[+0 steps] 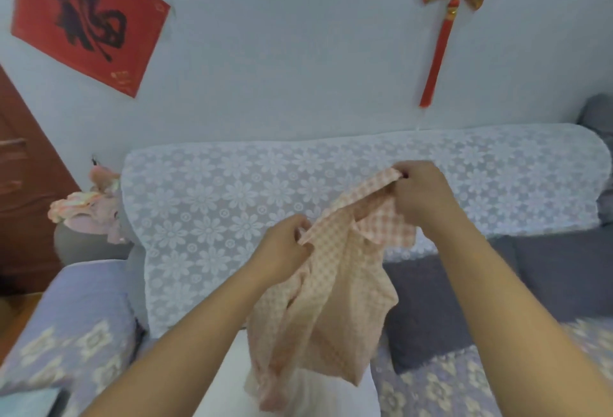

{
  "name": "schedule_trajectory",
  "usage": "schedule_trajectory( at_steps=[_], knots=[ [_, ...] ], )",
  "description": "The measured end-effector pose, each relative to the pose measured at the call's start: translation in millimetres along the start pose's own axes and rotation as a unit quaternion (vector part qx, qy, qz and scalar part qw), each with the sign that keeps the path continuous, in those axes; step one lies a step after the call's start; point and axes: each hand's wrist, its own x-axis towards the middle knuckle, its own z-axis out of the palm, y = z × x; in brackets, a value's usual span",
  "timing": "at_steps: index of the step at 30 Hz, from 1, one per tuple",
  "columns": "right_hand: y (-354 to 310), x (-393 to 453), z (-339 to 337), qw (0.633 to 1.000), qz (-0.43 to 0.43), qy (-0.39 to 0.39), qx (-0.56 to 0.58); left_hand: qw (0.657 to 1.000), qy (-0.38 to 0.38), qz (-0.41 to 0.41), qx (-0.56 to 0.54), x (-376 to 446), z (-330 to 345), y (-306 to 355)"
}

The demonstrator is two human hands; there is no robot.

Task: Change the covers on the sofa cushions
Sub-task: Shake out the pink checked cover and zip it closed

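Note:
A pink-and-white checked cushion cover (331,300) hangs crumpled in the air in front of the sofa. My left hand (282,244) pinches its upper edge at the left. Higher and to the right, my right hand (421,191) grips another part of the same edge, so the fabric stretches between both hands. Below the hanging cover a white cushion (298,393) shows at the bottom of the view, partly hidden by the cover and my arms.
The sofa back wears a white lace throw (199,211). The seat carries a lilac floral cover (447,380), and so does the left armrest (66,333). Pink fabric (89,207) lies bunched at the sofa's left end. A brown door (23,184) stands left.

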Motion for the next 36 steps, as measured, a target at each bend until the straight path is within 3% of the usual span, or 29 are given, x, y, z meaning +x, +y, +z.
schedule_trajectory(
  at_steps=[4, 9, 11, 13, 14, 15, 18, 20, 22, 25, 26, 27, 28, 29, 30, 31, 33, 34, 36],
  knots=[
    [21.1, 0.2, -4.8, 0.995, 0.033, 0.095, -0.016, 0.99, 0.027, -0.127, -0.046, -29.6, 18.8, -82.3],
    [38.2, 8.1, -26.3, 0.987, 0.055, 0.152, -0.012, 0.993, 0.095, -0.06, 0.033, -22.4, -20.6, -103.6],
    [35.2, 10.4, -27.5, 0.993, 0.057, 0.103, -0.006, 0.987, 0.142, -0.063, -0.034, -8.9, -42.9, -90.7],
    [35.9, 14.8, -28.6, 0.992, 0.069, -0.048, -0.089, 0.975, 0.17, -0.081, -0.122, 4.5, -63.1, -80.4],
    [38.1, 15.2, -30.7, 0.981, 0.08, -0.101, -0.142, 0.972, 0.185, -0.068, -0.124, 9.5, -73.3, -77.8],
    [42.8, 16.0, -31.9, 0.973, 0.089, -0.1, -0.185, 0.976, 0.206, -0.036, -0.066, 14.2, -84.7, -77.4],
    [54.0, 16.8, -35.8, 0.973, 0.077, 0.117, -0.182, 0.945, 0.216, 0.052, 0.24, 34.8, -126.4, -73.7],
    [49.9, 18.0, -34.2, 0.969, 0.041, 0.181, -0.164, 0.906, 0.197, 0.058, 0.37, 49.1, -152.3, -56.1],
    [45.2, 20.4, -34.7, 0.967, 0.002, 0.221, -0.125, 0.903, 0.257, 0.106, 0.327, 55.8, -163.3, -31.1],
    [46.7, 8.0, -21.5, 0.948, -0.027, 0.316, -0.025, 0.903, 0.404, 0.113, 0.093, 39.1, -143.2, -15.4],
    [53.5, -0.1, -11.9, 0.955, -0.028, 0.292, -0.032, 0.905, 0.403, 0.105, 0.086, 31.0, -127.0, -29.3],
    [65.4, -6.5, 0.1, 0.979, -0.014, 0.172, -0.109, 0.922, 0.335, 0.096, 0.169, 28.2, -110.9, -54.0],
    [84.5, -12.8, 15.9, 0.971, 0.007, -0.031, -0.237, 0.936, 0.19, 0.064, 0.291, 21.7, -95.1, -85.9],
    [104.1, -21.8, 28.0, 0.91, 0.052, -0.242, -0.334, 0.922, 0.027, 0.003, 0.386, 13.9, -84.0, -118.2],
    [128.2, -26.1, 39.5, 0.842, 0.107, -0.362, -0.386, 0.902, -0.076, -0.032, 0.424, 8.2, -81.1, -143.6],
    [143.2, -30.6, 45.0, 0.818, 0.13, -0.385, -0.407, 0.913, -0.088, -0.035, 0.398, 2.7, -81.1, -161.1],
    [151.1, -24.3, 47.0, 0.861, 0.146, -0.298, -0.386, 0.951, 0.016, -0.048, 0.305, 6.6, -90.7, -161.3],
    [146.8, -20.1, 46.0, 0.867, 0.151, -0.272, -0.389, 0.953, 0.046, -0.031, 0.296, 8.8, -95.9, -153.7],
    [127.7, -8.4, 42.4, 0.844, 0.173, -0.28, -0.423, 0.967, 0.047, -0.006, 0.25, 16.4, -108.7, -131.9]
  ],
)
